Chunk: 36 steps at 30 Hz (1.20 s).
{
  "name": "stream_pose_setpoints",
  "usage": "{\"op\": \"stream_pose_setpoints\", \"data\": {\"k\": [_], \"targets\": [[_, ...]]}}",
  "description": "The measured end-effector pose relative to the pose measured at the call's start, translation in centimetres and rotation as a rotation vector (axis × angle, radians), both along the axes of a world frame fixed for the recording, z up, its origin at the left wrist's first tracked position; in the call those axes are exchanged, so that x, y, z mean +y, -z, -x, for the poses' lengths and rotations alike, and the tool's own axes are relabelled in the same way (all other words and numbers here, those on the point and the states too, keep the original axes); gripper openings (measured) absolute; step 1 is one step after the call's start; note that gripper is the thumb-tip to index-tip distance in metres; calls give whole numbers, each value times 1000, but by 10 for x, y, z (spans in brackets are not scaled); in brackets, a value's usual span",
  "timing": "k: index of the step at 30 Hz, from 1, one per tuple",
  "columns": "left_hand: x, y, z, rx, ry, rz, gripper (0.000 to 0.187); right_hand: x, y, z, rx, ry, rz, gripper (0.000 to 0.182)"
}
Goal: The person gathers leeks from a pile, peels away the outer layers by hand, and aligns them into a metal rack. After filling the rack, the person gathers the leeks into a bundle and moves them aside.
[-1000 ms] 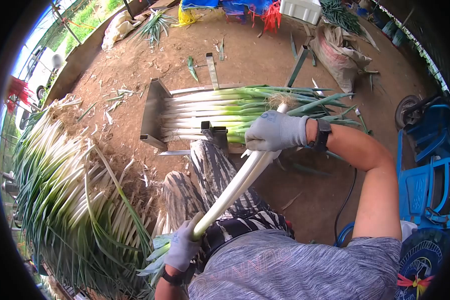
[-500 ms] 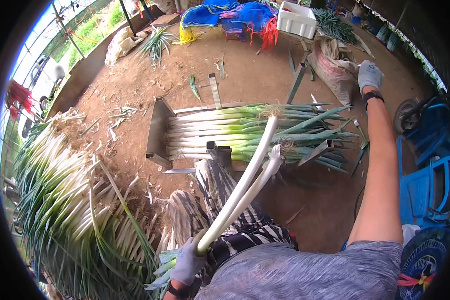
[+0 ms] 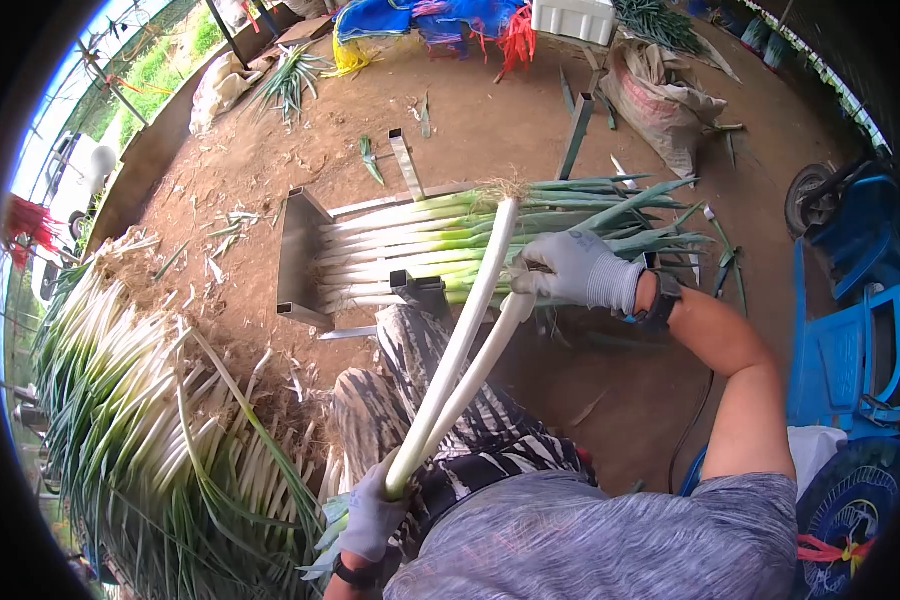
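Note:
Two long leeks (image 3: 462, 345) slant across my lap, roots up. My left hand (image 3: 375, 515), in a grey glove, is wrapped round them at their green end. My right hand (image 3: 575, 268), also gloved, has its fingers closed at the root end of the shorter, right-hand leek. Beyond, a row of leeks (image 3: 400, 245) lies in a metal frame (image 3: 301, 255), white ends to the left and green leaves to the right, partly behind my right hand.
A large heap of leeks (image 3: 160, 410) fills the left side. At the back are blue netting (image 3: 460, 22), a white box (image 3: 573, 18) and a sack (image 3: 660, 95). A blue vehicle (image 3: 840, 350) stands at the right.
My right hand has come from the far right, near the sack, to the root end of the shorter leek. My left hand still holds both leeks. The view has shifted slightly.

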State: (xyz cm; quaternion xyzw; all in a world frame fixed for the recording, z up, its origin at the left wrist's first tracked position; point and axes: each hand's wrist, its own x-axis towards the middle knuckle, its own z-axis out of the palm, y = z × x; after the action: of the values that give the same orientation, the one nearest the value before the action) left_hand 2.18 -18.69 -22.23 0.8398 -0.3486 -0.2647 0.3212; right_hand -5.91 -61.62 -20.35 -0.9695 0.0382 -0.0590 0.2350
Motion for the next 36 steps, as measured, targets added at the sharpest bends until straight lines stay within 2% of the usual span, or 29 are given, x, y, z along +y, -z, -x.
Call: {"op": "stream_pose_setpoints", "data": {"k": [4, 6, 8, 10, 11, 12, 13, 14, 15, 17, 18, 19, 20, 21, 22, 25, 26, 29, 32, 34, 36], "targets": [[-4, 2, 3, 7, -7, 2, 45, 10, 0, 1, -203, -60, 248, 15], [-2, 0, 2, 29, 12, -4, 45, 11, -3, 10, -218, -98, 460, 13], [-4, -9, 2, 74, 24, -33, 44, 39, -55, 16, -31, -26, 438, 11], [-3, -6, 1, 91, 29, -24, 44, 12, -38, 25, 4, 230, 773, 9], [-2, -5, 0, 101, 33, -16, 44, -29, -28, 40, 30, 434, 749, 9], [-3, -13, -2, 315, -47, -22, 42, -68, -43, 59, -36, 679, 801, 12], [0, -12, -5, 343, -70, -31, 41, -104, -57, 90, -173, 920, 733, 14], [3, -9, -8, 369, -95, -37, 40, -139, -75, 119, 189, 1147, 746, 18], [4, -11, -11, 403, -120, -46, 39, -143, -94, 138, 325, 1272, 877, 34], [-1, -20, -24, 637, -195, -101, 39, -140, -94, 154, 261, 1319, 1046, 45], [-3, -18, -29, 583, -172, -87, 40, -125, -98, 154, 228, 1347, 1129, 51], [-5, -17, -34, 528, -148, -76, 41, -94, -105, 135, 180, 1221, 921, 54], [-6, -13, -37, 532, -126, -49, 42, -70, -109, 121, 131, 1013, 492, 59], [-6, -8, -39, 536, -106, -23, 43, -40, -110, 100, 133, 850, -127, 61], [-7, -6, -42, 536, -90, 6, 43, -37, -73, 91, 39, 515, -403, 64], [-10, -21, -37, 645, -128, -70, 44, 30, -52, 48, 132, 321, -1019, 62], [-18, -39, -32, 676, -145, -137, 42, 34, -34, 38, 48, 210, -1102, 55], [-6, -28, -26, 579, -66, -113, 39, 51, -33, 19, -91, 186, -1223, 50], [4, -10, -26, 555, -63, -99, 41, 44, -29, 20, -22, 168, -1198, 30], [-3, -18, -28, 601, -72, -105, 42, 43, -36, 23, 20, 235, -1136, 19], [-7, -28, -28, 691, -74, -66, 44, 35, -31, 22, -371, 194, -385, 20]]}}
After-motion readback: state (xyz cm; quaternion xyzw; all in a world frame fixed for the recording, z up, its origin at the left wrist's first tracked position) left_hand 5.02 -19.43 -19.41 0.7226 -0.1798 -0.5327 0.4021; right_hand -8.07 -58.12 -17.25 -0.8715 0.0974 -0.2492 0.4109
